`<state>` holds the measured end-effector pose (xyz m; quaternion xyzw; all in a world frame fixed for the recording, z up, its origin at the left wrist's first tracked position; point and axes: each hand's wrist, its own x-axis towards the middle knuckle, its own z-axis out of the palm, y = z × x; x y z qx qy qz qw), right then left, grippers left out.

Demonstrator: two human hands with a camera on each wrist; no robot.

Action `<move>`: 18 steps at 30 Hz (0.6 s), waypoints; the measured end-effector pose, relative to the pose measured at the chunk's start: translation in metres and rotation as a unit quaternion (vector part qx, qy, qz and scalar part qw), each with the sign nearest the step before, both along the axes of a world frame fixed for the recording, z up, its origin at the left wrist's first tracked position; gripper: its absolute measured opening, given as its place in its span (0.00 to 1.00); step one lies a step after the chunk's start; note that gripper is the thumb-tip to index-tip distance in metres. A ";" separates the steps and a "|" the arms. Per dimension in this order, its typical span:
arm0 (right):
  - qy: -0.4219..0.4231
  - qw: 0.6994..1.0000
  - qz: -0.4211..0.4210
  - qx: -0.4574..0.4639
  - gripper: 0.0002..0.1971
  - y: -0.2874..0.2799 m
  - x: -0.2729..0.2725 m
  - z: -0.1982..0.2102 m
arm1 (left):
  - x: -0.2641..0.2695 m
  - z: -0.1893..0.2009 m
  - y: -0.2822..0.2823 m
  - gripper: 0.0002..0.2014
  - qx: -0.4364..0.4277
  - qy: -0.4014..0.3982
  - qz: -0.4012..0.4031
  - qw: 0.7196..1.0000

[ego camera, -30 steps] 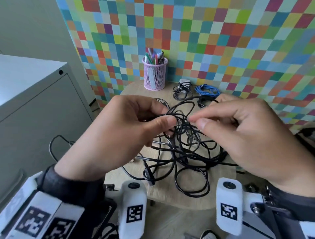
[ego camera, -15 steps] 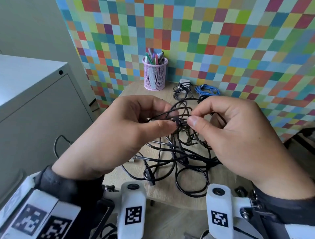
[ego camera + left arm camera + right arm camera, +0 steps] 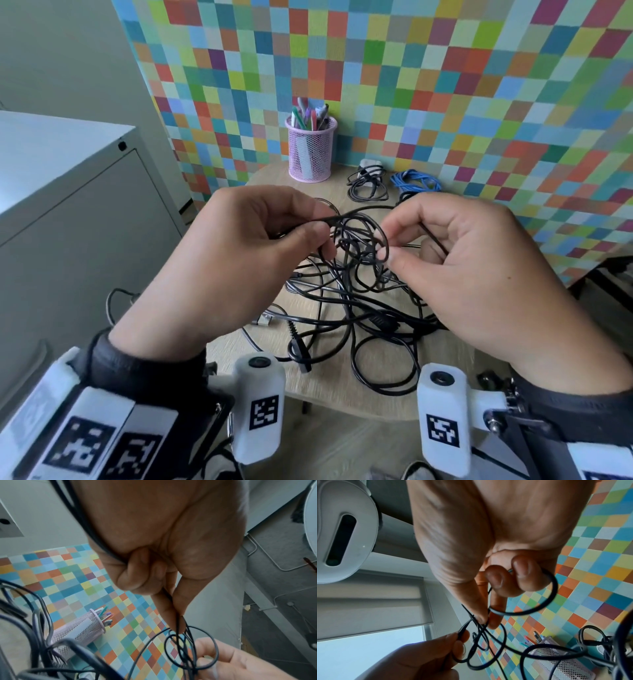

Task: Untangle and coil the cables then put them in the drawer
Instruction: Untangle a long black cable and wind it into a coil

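A tangle of black cables [image 3: 346, 308] lies on the small round wooden table [image 3: 329, 397]. I hold a knot of thin black loops [image 3: 359, 240] up above it. My left hand [image 3: 310, 233] pinches a strand between thumb and forefinger, also seen in the left wrist view [image 3: 178, 620]. My right hand [image 3: 390, 248] pinches the other side of the loops, thumb against forefinger [image 3: 485, 620], with another loop hooked around its curled fingers. A coiled black cable [image 3: 368, 181] and a coiled blue cable [image 3: 414, 180] lie at the back of the table.
A pink mesh pen cup [image 3: 310, 150] stands at the table's back edge against the checkered wall. A grey metal cabinet [image 3: 68, 212] stands to the left. A USB plug [image 3: 263, 320] and a black connector [image 3: 299, 353] lie near the table's front.
My right hand has curled in and shifted left, now pinching the loops closer to my left hand. The knot of loops has risen a little and opened into rounder rings.
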<state>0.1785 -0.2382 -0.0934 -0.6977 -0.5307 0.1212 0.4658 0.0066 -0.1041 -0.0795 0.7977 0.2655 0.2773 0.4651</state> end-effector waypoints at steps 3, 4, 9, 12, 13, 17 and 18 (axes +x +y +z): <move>0.015 1.000 0.000 0.021 0.07 0.001 0.002 -0.002 | 0.000 -0.003 0.001 0.06 0.051 0.002 0.020 0.999; 0.022 0.999 -0.003 0.031 0.06 0.001 0.002 -0.002 | 0.000 -0.003 0.002 0.06 0.063 0.001 0.030 0.998; 0.030 0.998 -0.024 0.049 0.08 0.000 0.005 -0.001 | 0.000 -0.004 0.005 0.05 0.127 -0.028 0.071 0.989; 0.018 0.999 -0.028 0.043 0.08 0.000 0.006 0.001 | -0.002 -0.003 0.005 0.05 0.109 -0.048 0.073 0.990; 0.016 0.999 -0.027 0.039 0.08 -0.001 0.006 0.002 | -0.003 -0.002 0.005 0.04 0.105 -0.049 0.074 0.990; 0.014 1.000 -0.011 0.025 0.08 -0.002 0.006 0.005 | -0.004 -0.003 0.008 0.04 0.101 -0.046 0.055 0.992; 0.011 1.000 -0.003 0.023 0.08 -0.001 0.005 0.003 | -0.004 -0.004 0.008 0.05 0.100 -0.045 0.051 0.993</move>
